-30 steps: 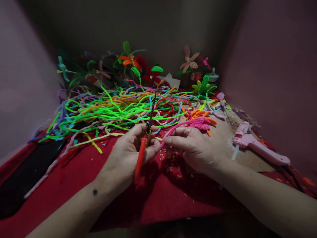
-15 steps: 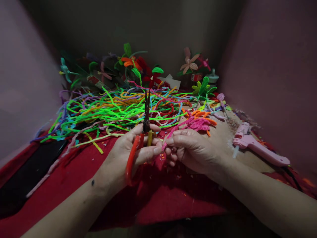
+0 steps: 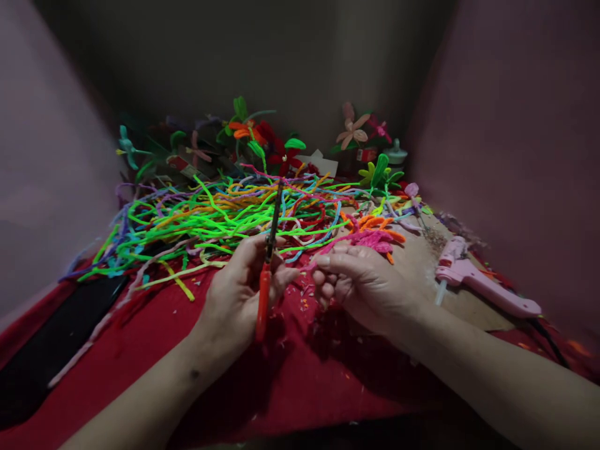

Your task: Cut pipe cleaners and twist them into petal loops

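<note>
My left hand [image 3: 237, 294] is closed round the red handles of a pair of pliers [image 3: 265, 275], whose dark jaws point up and away over the pile. My right hand [image 3: 363, 284] is closed, pinching the near end of a pink pipe cleaner [image 3: 370, 239] that runs back to a bunch of pink loops. The two hands almost touch over the red cloth [image 3: 300, 375].
A big tangle of pipe cleaners [image 3: 206, 212] in green, orange, purple and blue covers the middle. Finished pipe-cleaner flowers [image 3: 262, 134] stand at the back. A pink glue gun [image 3: 473, 281] lies on brown cardboard at the right. A black strip [image 3: 51, 337] lies at the left.
The pliers' handles have come together in my left hand and the tool has tilted slightly right. My right hand has kept its pinch on the pink pipe cleaner.
</note>
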`<state>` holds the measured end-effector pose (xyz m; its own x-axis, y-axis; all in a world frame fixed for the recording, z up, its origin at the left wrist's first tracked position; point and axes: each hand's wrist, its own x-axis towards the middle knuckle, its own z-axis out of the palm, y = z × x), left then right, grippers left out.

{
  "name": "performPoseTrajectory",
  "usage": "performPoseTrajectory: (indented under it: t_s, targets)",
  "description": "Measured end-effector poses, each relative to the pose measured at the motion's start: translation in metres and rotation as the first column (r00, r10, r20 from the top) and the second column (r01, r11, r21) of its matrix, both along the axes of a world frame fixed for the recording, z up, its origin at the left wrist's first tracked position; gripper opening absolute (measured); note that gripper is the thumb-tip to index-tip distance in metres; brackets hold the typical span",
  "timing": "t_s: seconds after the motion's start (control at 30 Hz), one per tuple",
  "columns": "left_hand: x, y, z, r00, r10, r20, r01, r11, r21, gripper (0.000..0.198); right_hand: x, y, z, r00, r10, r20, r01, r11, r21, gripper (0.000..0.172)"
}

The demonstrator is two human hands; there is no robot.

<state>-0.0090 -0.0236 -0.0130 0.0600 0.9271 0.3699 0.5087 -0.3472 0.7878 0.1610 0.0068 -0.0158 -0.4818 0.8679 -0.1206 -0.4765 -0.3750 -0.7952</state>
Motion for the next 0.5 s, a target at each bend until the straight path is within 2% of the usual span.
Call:
performPoseTrajectory:
  t_s: [0.07, 0.13, 0.2, 0.27, 0.33, 0.5]
  targets:
    - [-0.005, 0.0, -0.004, 0.958, 0.069, -0.279, -0.018, 0.983, 0.181, 0.034, 0.001, 0.002, 0.002, 0.993, -0.113, 0.029, 0.11, 0.99, 0.088, 0.009]
    - [-0.008, 0.001, -0.01, 0.858, 0.107, -0.503, 0.053, 0.954, 0.294, 0.038, 0.003, 0.004, 0.002, 0.982, -0.184, 0.049, 0.176, 0.975, 0.132, 0.01]
    - [-0.009, 0.003, -0.015, 0.738, 0.178, -0.651, 0.098, 0.926, 0.365, 0.037, 0.004, 0.006, 0.001, 0.972, -0.229, 0.045, 0.22, 0.964, 0.149, 0.009]
    - [-0.008, 0.005, -0.019, 0.63, 0.265, -0.73, 0.109, 0.9, 0.421, 0.033, 0.005, 0.008, 0.001, 0.967, -0.254, 0.028, 0.247, 0.956, 0.162, 0.008]
    - [-0.008, 0.007, -0.022, 0.556, 0.316, -0.769, 0.114, 0.887, 0.447, 0.032, 0.005, 0.008, 0.0, 0.967, -0.255, 0.01, 0.25, 0.955, 0.16, 0.009]
    - [-0.008, 0.01, -0.021, 0.481, 0.36, -0.799, 0.131, 0.872, 0.472, 0.03, 0.005, 0.008, 0.0, 0.972, -0.233, -0.038, 0.236, 0.967, 0.095, 0.008]
